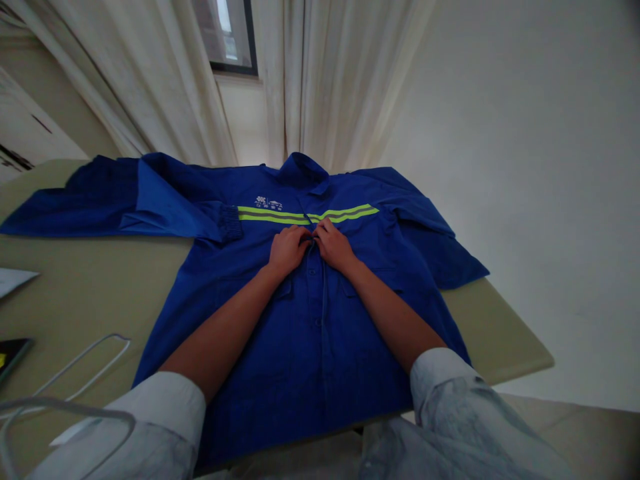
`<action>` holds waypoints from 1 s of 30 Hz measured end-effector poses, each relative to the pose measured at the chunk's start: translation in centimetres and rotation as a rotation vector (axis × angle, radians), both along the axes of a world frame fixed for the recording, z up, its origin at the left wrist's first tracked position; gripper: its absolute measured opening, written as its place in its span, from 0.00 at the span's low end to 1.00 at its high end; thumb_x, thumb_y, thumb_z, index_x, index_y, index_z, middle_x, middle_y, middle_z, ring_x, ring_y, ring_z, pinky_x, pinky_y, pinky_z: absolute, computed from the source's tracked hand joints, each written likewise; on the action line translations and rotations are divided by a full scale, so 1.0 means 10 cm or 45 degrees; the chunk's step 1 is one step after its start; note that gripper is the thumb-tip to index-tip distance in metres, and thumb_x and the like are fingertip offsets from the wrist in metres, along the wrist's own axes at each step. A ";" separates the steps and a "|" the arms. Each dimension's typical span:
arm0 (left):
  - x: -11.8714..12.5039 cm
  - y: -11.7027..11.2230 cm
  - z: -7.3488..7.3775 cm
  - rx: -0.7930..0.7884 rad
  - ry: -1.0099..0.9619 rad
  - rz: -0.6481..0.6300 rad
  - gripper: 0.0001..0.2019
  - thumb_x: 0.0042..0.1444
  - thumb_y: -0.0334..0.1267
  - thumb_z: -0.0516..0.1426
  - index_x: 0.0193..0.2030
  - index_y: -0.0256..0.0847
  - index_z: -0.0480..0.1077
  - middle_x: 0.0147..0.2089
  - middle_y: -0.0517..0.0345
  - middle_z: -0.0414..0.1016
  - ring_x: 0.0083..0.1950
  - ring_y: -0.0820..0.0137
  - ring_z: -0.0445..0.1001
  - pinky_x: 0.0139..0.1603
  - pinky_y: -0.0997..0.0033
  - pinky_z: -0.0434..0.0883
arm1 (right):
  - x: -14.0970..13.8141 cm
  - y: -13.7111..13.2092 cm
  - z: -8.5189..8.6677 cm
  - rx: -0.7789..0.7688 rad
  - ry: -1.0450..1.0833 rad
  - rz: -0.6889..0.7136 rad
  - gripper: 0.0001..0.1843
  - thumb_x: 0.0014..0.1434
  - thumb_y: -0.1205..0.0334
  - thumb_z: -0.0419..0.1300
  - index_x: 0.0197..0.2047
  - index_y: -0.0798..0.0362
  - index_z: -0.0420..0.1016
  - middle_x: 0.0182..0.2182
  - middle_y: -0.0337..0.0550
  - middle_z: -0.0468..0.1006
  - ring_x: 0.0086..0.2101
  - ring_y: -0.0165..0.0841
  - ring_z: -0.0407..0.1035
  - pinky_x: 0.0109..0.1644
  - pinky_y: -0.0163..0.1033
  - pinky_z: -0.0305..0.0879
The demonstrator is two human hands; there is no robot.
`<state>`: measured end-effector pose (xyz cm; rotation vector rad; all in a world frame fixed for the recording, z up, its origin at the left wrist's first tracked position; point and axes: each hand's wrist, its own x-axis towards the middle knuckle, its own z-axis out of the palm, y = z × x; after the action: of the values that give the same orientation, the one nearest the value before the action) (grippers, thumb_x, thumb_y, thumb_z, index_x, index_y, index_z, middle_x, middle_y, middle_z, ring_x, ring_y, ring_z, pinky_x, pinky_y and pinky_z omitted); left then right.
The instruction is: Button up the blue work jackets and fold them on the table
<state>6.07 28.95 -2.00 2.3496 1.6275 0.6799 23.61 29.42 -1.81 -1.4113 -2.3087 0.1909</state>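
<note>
Where yellow stripes (pixel 345 215) meet, left hand (pixel 287 250), right hand (pixel 335 247) pinch blue woven jacket (pixel 310 347).

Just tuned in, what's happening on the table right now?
A person has a blue work jacket spread front-up on the table. The left hand and right hand meet at its front placket, just below the yellow-green stripe, fingers pinching the fabric there. A wire hanger lies to the left.
</note>
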 end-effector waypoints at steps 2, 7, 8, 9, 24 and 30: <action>0.00 0.01 -0.01 0.008 0.008 0.007 0.13 0.69 0.38 0.56 0.56 0.45 0.77 0.56 0.50 0.79 0.58 0.57 0.75 0.58 0.60 0.71 | -0.01 -0.01 -0.01 0.014 -0.012 -0.012 0.12 0.73 0.67 0.53 0.53 0.55 0.76 0.55 0.54 0.70 0.52 0.41 0.70 0.57 0.44 0.71; 0.01 0.01 0.00 -0.015 0.020 0.022 0.15 0.70 0.37 0.56 0.58 0.46 0.78 0.57 0.50 0.78 0.58 0.56 0.75 0.59 0.59 0.71 | -0.01 0.00 -0.04 0.089 0.023 -0.037 0.10 0.73 0.65 0.56 0.51 0.53 0.78 0.55 0.53 0.72 0.53 0.40 0.70 0.59 0.45 0.71; 0.01 0.02 -0.01 -0.021 0.006 0.025 0.15 0.70 0.37 0.56 0.59 0.46 0.78 0.57 0.50 0.78 0.59 0.56 0.75 0.59 0.60 0.71 | 0.00 0.00 -0.04 0.088 0.033 -0.019 0.10 0.72 0.65 0.56 0.51 0.54 0.78 0.55 0.53 0.72 0.53 0.40 0.70 0.60 0.45 0.70; 0.00 0.02 -0.01 -0.025 -0.004 0.030 0.15 0.70 0.37 0.56 0.59 0.46 0.78 0.57 0.50 0.78 0.59 0.56 0.75 0.59 0.59 0.71 | 0.01 0.01 -0.04 0.083 0.040 0.003 0.10 0.72 0.65 0.57 0.51 0.54 0.78 0.56 0.53 0.72 0.54 0.40 0.70 0.61 0.44 0.70; 0.03 0.01 -0.05 0.016 0.036 -0.003 0.21 0.69 0.32 0.52 0.62 0.50 0.77 0.58 0.48 0.78 0.56 0.52 0.74 0.51 0.55 0.69 | -0.10 -0.09 0.06 0.067 -0.304 -0.191 0.13 0.75 0.56 0.55 0.55 0.53 0.74 0.55 0.58 0.74 0.48 0.45 0.74 0.49 0.44 0.72; 0.02 0.02 -0.05 0.026 0.013 0.003 0.20 0.69 0.34 0.52 0.61 0.50 0.79 0.56 0.49 0.79 0.54 0.52 0.75 0.52 0.56 0.71 | -0.13 -0.13 0.13 0.096 -0.377 -0.209 0.14 0.75 0.58 0.51 0.54 0.54 0.74 0.55 0.59 0.74 0.48 0.45 0.74 0.49 0.44 0.70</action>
<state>6.26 29.15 -2.49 2.3693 1.6352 0.6889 22.34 28.13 -0.53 -1.6754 -2.3829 -0.1634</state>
